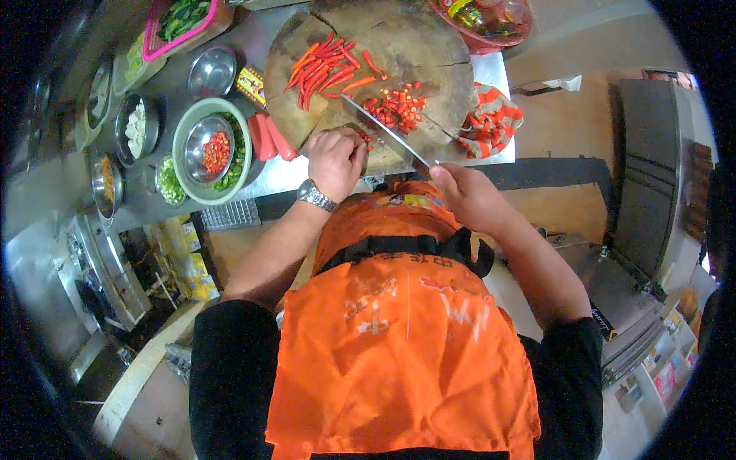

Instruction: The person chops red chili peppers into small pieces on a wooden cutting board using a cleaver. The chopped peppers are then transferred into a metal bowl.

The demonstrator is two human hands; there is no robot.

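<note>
My right hand point(468, 194) is closed on the handle of a kitchen knife point(391, 133), its blade reaching up and left over a round wooden chopping block point(443, 52). My left hand point(336, 158), with a metal wristwatch above it, rests curled at the block's near edge, left of the blade; what lies under its fingers is mostly hidden, with a few red bits beside them. Chopped red chilies point(402, 109) are heaped just beyond the blade. Whole red chilies point(322, 69) lie in a pile at the block's upper left. One chili sits apart, right of that pile.
Left of the block stand a green basin point(179, 167) holding a metal bowl point(195, 123) of cut chilies, an empty-looking metal bowl point(211, 72), and several food bowls. Red sausage-like pieces point(270, 138) lie nearby. A striped cloth point(491, 121) and a red basket point(494, 43) are at right.
</note>
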